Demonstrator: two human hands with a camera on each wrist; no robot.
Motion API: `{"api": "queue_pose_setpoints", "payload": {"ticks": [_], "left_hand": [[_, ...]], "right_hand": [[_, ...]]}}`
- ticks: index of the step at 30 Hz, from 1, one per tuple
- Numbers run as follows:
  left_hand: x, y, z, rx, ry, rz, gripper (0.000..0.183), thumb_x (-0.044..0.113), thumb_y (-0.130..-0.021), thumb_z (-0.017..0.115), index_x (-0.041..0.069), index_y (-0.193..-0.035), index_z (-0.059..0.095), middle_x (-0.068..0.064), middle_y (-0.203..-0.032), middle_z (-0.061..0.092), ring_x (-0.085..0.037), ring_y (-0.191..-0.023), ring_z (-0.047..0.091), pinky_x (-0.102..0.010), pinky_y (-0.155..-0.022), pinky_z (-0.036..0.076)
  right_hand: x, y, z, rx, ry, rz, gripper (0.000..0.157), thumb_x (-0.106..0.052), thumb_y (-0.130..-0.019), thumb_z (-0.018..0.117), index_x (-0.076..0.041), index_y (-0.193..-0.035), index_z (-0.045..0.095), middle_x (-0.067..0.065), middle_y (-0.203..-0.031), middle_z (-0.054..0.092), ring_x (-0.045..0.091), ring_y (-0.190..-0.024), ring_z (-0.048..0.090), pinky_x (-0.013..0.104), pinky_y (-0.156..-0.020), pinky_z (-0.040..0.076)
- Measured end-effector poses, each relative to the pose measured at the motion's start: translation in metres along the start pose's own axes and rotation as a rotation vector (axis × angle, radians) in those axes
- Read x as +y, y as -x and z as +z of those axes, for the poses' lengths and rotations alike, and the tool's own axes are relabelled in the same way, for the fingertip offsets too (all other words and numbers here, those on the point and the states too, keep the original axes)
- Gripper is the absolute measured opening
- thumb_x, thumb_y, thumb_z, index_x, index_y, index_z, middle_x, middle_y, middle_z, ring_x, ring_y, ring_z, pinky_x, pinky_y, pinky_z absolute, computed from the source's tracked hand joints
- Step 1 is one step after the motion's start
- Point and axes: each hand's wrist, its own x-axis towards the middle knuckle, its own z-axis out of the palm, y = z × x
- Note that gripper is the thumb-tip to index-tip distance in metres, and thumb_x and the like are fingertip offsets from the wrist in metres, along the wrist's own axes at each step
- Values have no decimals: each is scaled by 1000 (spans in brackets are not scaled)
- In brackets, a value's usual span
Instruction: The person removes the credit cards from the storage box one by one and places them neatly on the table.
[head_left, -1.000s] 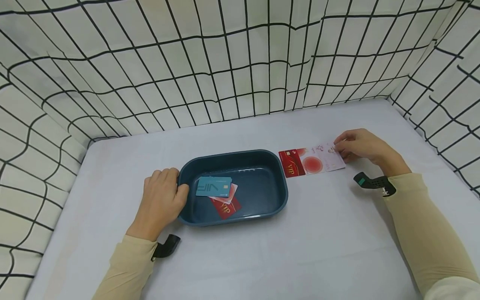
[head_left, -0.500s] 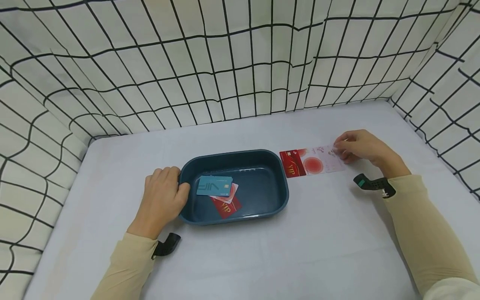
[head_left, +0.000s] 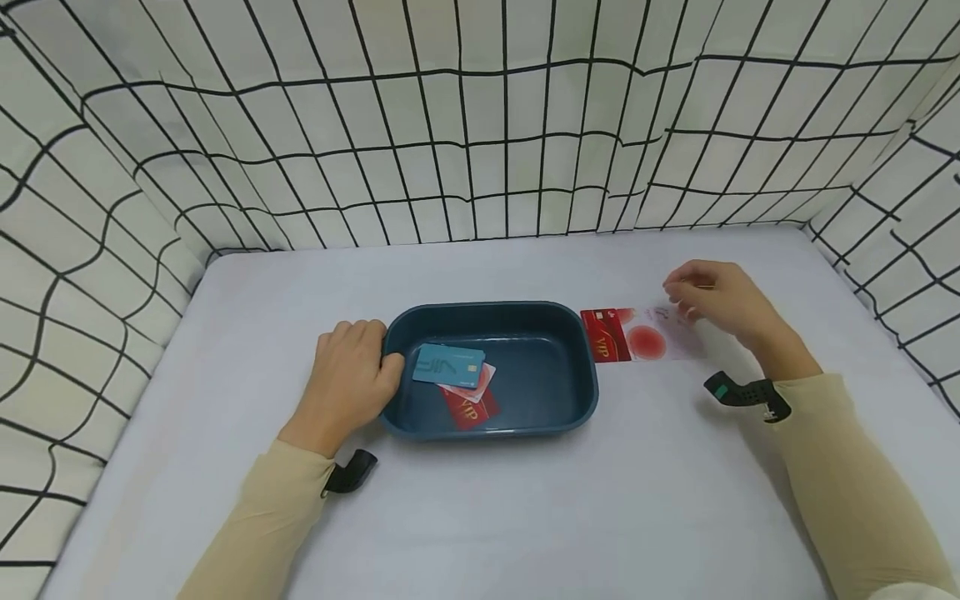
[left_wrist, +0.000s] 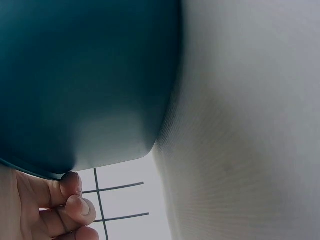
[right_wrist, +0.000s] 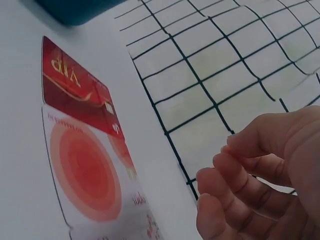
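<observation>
My left hand grips the left end of a dark teal plastic tray, thumb over its rim; the left wrist view shows fingertips at that rim. Inside lie a blue VIP card, a pinkish-white card and a red VIP card, overlapping. My right hand hovers at the far end of a row of cards, fingers loosely bent, nothing visible between them. That row holds a red VIP card, a card with a red circle and a pale pink card.
A white cloth covers the table. Behind it and at both sides stand white walls with a black grid. Black wrist cameras sit at both sleeves.
My right hand has lifted slightly off the pale card, its fingertips apart from it. My left hand keeps its grip on the tray. The head view has shifted, with the tray appearing further right.
</observation>
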Motion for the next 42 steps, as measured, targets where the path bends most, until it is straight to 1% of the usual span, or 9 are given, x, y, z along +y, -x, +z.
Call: {"api": "queue_pose_setpoints", "payload": {"ticks": [6,12,16,22,25,28,30,34,42], "left_hand": [[1,-2,5,-1,-8,17,15,17,-88,47,4,-84,53,-10,-73,51,-29,-72,43,-40,-72,31],[-2,0,6,17,-19,18,16,18,-88,47,3,-84,54,-10,-73,52,-29,-71,43,-40,-71,32],[-3,1,6,22,-25,17,17,18,-88,47,3,-84,54,-10,-73,52,-29,-71,44,-41,-70,33],[-4,2,5,21,-27,21,16,18,-88,47,4,-82,53,-10,-72,51,-29,-70,43,-39,-70,31],[-4,2,4,18,-24,23,15,18,-88,47,4,-82,52,-9,-72,50,-29,-70,43,-39,-70,30],[-4,1,4,14,-24,20,16,18,-88,47,4,-83,53,-9,-72,50,-29,-71,44,-39,-70,30],[-4,2,3,11,-27,19,17,19,-88,46,4,-85,53,-9,-73,50,-29,-72,44,-39,-71,30],[-3,2,3,8,-25,18,18,19,-88,47,3,-86,53,-9,-73,50,-29,-73,44,-39,-71,30],[-3,1,1,7,-20,23,17,19,-89,47,4,-86,53,-9,-73,49,-28,-73,44,-40,-72,31]], "right_hand": [[-27,6,10,12,50,-91,35,-35,-103,59,-9,-127,63,18,-111,68,26,-87,64,32,-74,57],[-55,4,18,-22,57,-181,27,-32,-102,62,-14,-121,66,17,-105,70,25,-82,66,36,-74,58],[-72,2,23,-46,64,-240,19,-28,-101,63,-17,-115,68,11,-98,71,26,-78,66,34,-71,58],[-96,-2,34,-96,71,-347,13,-21,-100,64,-14,-109,70,9,-94,71,31,-79,68,29,-65,57],[-108,-4,41,-124,109,-420,11,-18,-99,66,-14,-108,70,7,-92,71,26,-79,67,28,-64,56],[-120,-6,48,-145,154,-499,11,-17,-97,68,-14,-108,70,5,-91,72,21,-78,67,26,-67,56],[-128,-6,53,-163,165,-534,11,-17,-97,68,-14,-108,71,6,-92,73,18,-77,68,25,-70,57],[-144,-7,62,-209,171,-586,13,-18,-98,67,-13,-109,71,5,-94,74,15,-77,67,26,-72,58],[-172,-12,83,-275,192,-665,9,-20,-97,69,-17,-105,71,-1,-89,73,12,-78,65,29,-75,58]]}}
